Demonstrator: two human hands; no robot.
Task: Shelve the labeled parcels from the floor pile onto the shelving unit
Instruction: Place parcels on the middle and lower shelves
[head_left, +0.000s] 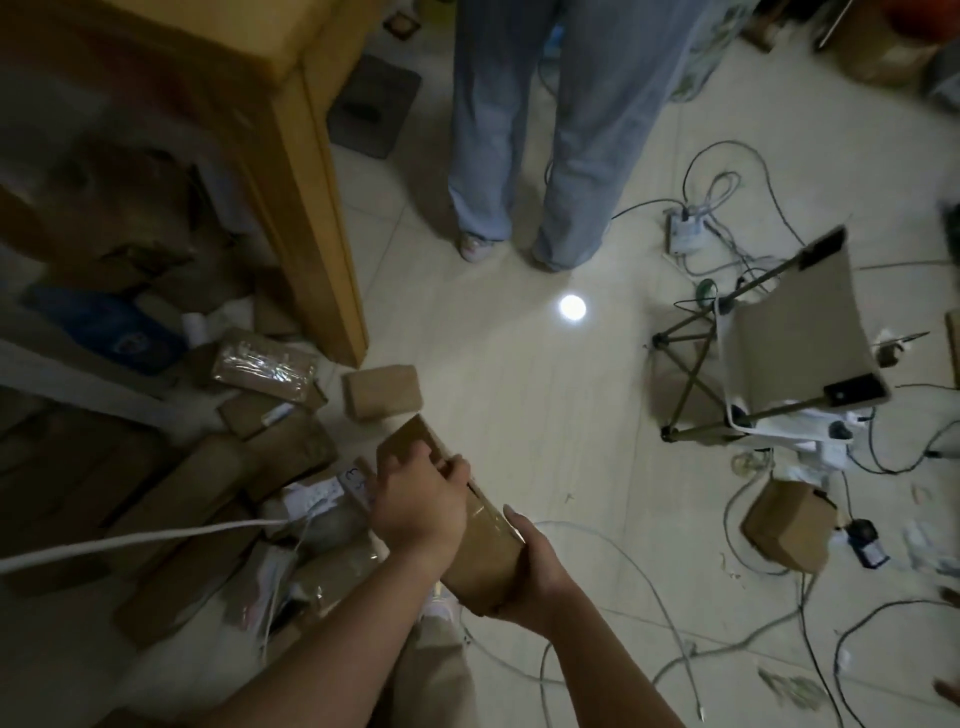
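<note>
While a brown parcel (480, 551) is gripped above the floor by both hands, left hand (418, 512) closed over its top, right hand (535, 569) curled under its near end, many parcels are left in the floor pile (249, 467); the shelving unit (291, 171) beyond is partly stocked.

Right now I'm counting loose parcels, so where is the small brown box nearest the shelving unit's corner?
In the head view, the small brown box lies on the floor left of centre, beside the shelving unit foot, just beyond the held parcel.
</note>
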